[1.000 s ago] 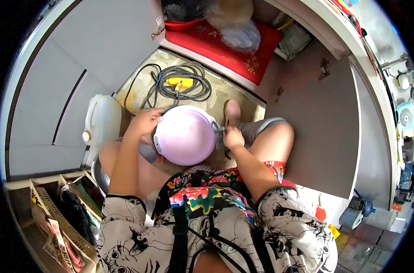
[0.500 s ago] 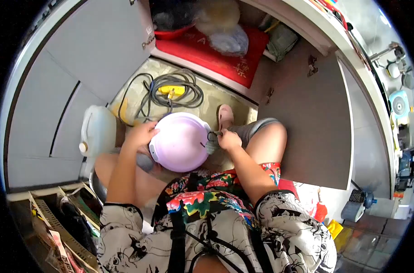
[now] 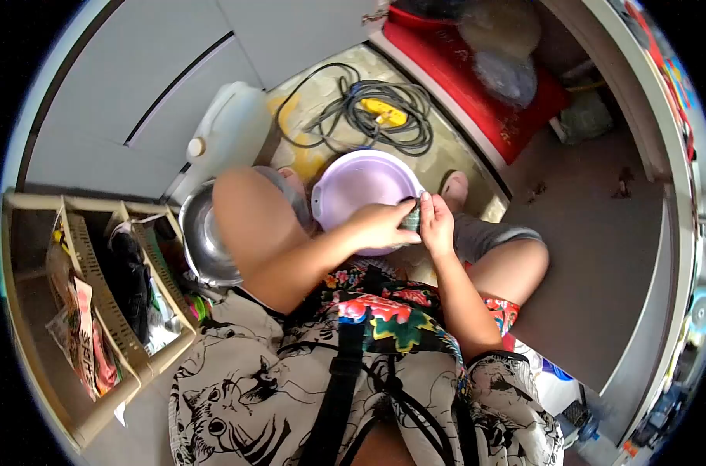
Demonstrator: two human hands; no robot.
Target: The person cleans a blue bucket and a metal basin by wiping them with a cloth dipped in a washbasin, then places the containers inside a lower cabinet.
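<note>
A small grey-green bundle (image 3: 411, 219) is between my two hands, over the right side of a lilac plastic basin (image 3: 353, 182). My left hand (image 3: 380, 225) has its fingers curled round the bundle from the left. On the other side my right hand (image 3: 437, 224) grips it, thumb and fingers pressed together. Both hands cover much of the bundle, so its exact kind cannot be made out. The basin sits on the floor between my feet, its near right part hidden behind my hands.
A coiled black cable (image 3: 345, 116) with a yellow power strip (image 3: 384, 113) lies behind the basin. Left are a white jug (image 3: 232, 128), a steel bowl (image 3: 209, 241) and an open drawer (image 3: 38, 326). An open cabinet door (image 3: 593, 272) stands right, beside a red mat (image 3: 477, 93).
My left hand has let go of the basin's rim and come across to the bundle in my right hand. The view has turned left, showing more of the drawer and the steel bowl.
</note>
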